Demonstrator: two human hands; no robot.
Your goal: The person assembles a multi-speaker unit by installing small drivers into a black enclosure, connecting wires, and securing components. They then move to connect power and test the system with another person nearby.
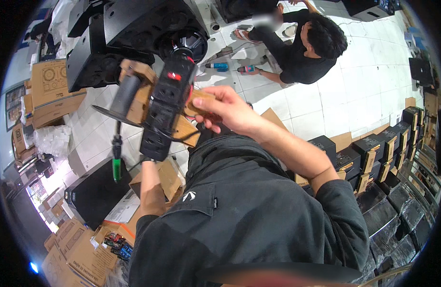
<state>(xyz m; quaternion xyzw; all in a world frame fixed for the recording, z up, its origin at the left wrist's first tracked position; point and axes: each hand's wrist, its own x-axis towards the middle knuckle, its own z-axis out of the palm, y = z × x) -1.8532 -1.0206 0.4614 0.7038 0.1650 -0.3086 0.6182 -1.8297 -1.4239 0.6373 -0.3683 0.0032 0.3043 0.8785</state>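
Observation:
In front of me is a black power strip (pixel 165 110) with a red lit switch, tilted and fixed to a wooden board (pixel 186 131). My right hand (pixel 223 107) is closed on the board's wooden end, thumb on top. My left hand (pixel 147 157) is behind the strip's lower end, its fingers hidden; only the wrist and forearm show. Beside the strip are a dark grey cylinder (pixel 126 95) and a thin black disc (pixel 116 115). Below the disc hangs a black rod-like piece with a green end (pixel 116 170), whose kind I cannot make out.
Large black speaker cabinets (pixel 129 26) stand ahead at left. A person in black (pixel 302 48) crouches at the far right, a hand on a power drill (pixel 247 69); a blue drill (pixel 217 66) lies nearby. Cardboard boxes (pixel 53 79) line the left, black boxes (pixel 369 143) the right.

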